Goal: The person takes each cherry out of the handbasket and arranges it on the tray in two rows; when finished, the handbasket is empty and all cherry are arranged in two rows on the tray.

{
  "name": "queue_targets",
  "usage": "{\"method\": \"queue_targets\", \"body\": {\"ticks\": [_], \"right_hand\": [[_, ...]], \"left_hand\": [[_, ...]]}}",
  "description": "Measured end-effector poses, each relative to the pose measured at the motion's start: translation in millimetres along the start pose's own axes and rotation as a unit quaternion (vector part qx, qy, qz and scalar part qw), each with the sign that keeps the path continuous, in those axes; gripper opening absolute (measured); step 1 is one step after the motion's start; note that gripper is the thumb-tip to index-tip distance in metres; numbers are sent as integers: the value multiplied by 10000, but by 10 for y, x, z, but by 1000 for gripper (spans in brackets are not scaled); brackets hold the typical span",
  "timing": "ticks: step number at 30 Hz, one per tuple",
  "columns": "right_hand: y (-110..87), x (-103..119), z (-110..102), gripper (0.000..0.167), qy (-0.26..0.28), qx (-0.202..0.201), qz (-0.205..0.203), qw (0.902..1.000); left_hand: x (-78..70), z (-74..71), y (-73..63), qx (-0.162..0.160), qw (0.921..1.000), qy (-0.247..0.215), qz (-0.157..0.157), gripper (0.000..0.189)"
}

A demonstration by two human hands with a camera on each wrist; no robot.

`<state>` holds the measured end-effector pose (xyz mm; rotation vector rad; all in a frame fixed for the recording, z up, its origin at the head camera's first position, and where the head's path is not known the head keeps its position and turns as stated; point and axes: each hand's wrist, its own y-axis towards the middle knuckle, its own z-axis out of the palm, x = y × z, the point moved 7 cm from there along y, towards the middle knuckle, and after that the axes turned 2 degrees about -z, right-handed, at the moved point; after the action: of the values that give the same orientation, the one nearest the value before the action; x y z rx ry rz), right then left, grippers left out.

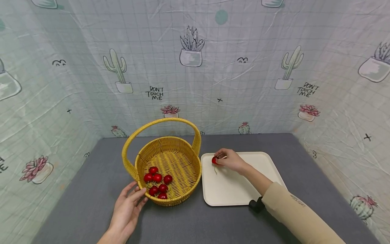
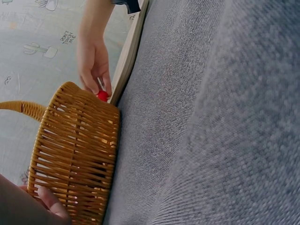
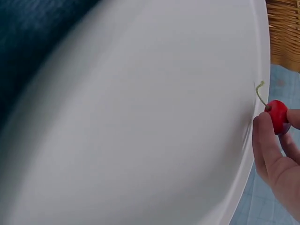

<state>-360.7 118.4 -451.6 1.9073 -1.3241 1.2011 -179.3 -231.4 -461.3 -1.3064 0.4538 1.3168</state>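
Observation:
My right hand (image 1: 231,160) pinches a red cherry (image 3: 277,116) by its sides, its thin green stem hanging free. It is over the left edge of a white tray (image 1: 233,191). At the near left of the yellow wicker basket (image 1: 175,202), my left hand (image 1: 126,206) holds the rim beside the foot of the handle. In the left wrist view, the basket's woven wall (image 2: 75,145) shows with a fingertip against it; the other fingers are mostly hidden. Several red cherries (image 1: 157,178) lie inside, gathered toward the basket's left and near side.
The basket's tall arched handle (image 1: 166,120) rises above its opening. Basket and tray stand side by side on a grey cloth-covered table (image 1: 173,227). A black strap (image 1: 257,205) sits at the right wrist. Printed cloth walls (image 1: 213,81) enclose the table at back and sides.

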Motion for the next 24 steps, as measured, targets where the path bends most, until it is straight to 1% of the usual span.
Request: {"method": "queue_targets", "body": {"ticks": [4,8,16,19,21,24], "right_hand": [[37,8,8,24,-432,-52,-139,9990],[74,19,22,22,-722,-95,-192,9972],[87,53,53,25,-892,-90,-74,9959],[84,67,51,27,-890,-103,-44,9960],[85,82,55,28,-913,-94,-59,9958],[95,111,60,31,-1073,-65,-196,9940]], "left_hand": [[-2,-10,-3,-16,10000,50,33,52],[-2,-24,7,30,9999,147,60,51],[4,-53,42,168,9981,557,177,51],[0,-59,45,185,9973,679,231,48],[-10,-63,43,186,9965,763,285,46],[-31,-74,35,156,9953,886,356,46]]}}
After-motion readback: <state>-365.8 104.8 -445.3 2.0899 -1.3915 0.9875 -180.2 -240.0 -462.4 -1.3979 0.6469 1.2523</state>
